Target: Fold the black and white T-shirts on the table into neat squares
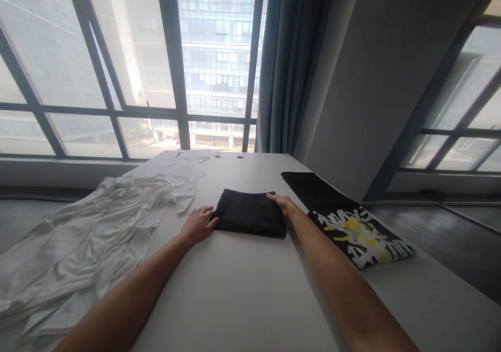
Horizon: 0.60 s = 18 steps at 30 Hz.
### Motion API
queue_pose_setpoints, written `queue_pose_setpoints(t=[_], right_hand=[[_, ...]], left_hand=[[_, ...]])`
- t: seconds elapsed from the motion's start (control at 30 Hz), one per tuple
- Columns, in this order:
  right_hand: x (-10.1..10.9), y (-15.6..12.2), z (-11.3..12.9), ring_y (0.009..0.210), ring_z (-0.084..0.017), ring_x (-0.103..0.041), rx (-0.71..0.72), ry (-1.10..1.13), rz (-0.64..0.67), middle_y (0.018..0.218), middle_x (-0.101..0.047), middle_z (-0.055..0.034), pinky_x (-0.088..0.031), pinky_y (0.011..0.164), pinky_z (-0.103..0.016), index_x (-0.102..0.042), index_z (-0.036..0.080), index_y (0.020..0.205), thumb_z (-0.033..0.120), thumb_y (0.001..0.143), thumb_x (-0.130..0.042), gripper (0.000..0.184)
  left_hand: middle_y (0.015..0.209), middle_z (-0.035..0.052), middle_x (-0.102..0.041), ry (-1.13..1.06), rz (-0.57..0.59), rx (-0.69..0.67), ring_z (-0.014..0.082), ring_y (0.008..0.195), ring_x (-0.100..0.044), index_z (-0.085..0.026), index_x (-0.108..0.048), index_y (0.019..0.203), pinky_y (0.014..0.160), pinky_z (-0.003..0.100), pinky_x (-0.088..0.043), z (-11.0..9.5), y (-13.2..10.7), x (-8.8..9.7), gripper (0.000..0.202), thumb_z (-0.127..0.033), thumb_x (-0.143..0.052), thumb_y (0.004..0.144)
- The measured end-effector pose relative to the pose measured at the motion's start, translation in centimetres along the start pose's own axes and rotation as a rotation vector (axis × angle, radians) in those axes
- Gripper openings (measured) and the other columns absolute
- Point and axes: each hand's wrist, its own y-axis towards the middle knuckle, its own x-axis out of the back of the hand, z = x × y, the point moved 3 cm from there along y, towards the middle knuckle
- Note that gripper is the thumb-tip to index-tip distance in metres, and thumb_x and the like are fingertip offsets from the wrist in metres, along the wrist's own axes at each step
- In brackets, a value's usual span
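Observation:
A folded black garment (249,212) lies in the middle of a white table (242,289). My left hand (199,223) rests flat on the table with its fingers spread, the fingertips touching the garment's left edge. My right hand (284,203) lies at the garment's far right corner, fingers stretched along its edge and touching it. Neither hand grips the cloth.
A heap of white garments (90,226) covers the table's left side and hangs over its edge. A folded black shirt with white and yellow print (362,235) and a flat black piece (311,189) lie on the right. Windows and a dark curtain (291,65) stand behind.

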Motion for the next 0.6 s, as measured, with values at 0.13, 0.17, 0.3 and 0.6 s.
queue_pose_setpoints(t=[0.13,0.17,0.3,0.6], right_hand=[[-0.1,-1.1,0.3,0.07,-0.02,-0.071,-0.119,0.109,0.115,0.079,-0.074,-0.0121,-0.06,0.077,-0.034,-0.067,0.009,0.091,0.027,0.091,-0.063,0.019],[-0.1,-1.3,0.3,0.07,-0.02,-0.071,-0.125,0.111,0.128,0.079,-0.074,-0.0122,-0.06,0.077,-0.035,-0.067,0.009,0.09,0.026,0.091,-0.063,0.018],[-0.3,-1.8,0.5,0.076,-0.021,-0.072,-0.1,0.04,0.142,0.082,-0.075,-0.0125,-0.059,0.079,-0.035,-0.067,0.009,0.09,0.022,0.089,-0.062,0.014],[1.7,-2.2,2.6,0.088,-0.021,-0.069,0.359,-0.278,-0.056,0.098,-0.073,-0.0091,-0.057,0.083,-0.035,-0.061,0.013,0.107,0.016,0.077,-0.067,0.031]], left_hand=[[0.149,0.007,-0.052,0.016,0.004,-0.001,0.0271,0.141,-0.042,-0.024,-0.06,0.137,0.119,0.047,-0.029,-0.1,0.0,0.1,0.051,-0.047,-0.038,0.097],[0.149,0.0068,-0.052,0.022,0.008,0.001,0.0265,0.141,-0.042,-0.024,-0.059,0.137,0.119,0.046,-0.029,-0.1,0.0,0.1,0.051,-0.047,-0.037,0.097],[0.152,0.0066,-0.048,0.051,0.039,0.006,0.0271,0.143,-0.039,-0.026,-0.055,0.141,0.119,0.048,-0.027,0.0,0.1,-0.2,0.052,-0.047,-0.033,0.099],[0.154,0.0094,-0.045,0.06,0.065,-0.012,0.0283,0.144,-0.037,-0.024,-0.051,0.143,0.117,0.053,-0.029,-0.1,0.1,-0.2,0.052,-0.044,-0.026,0.102]])
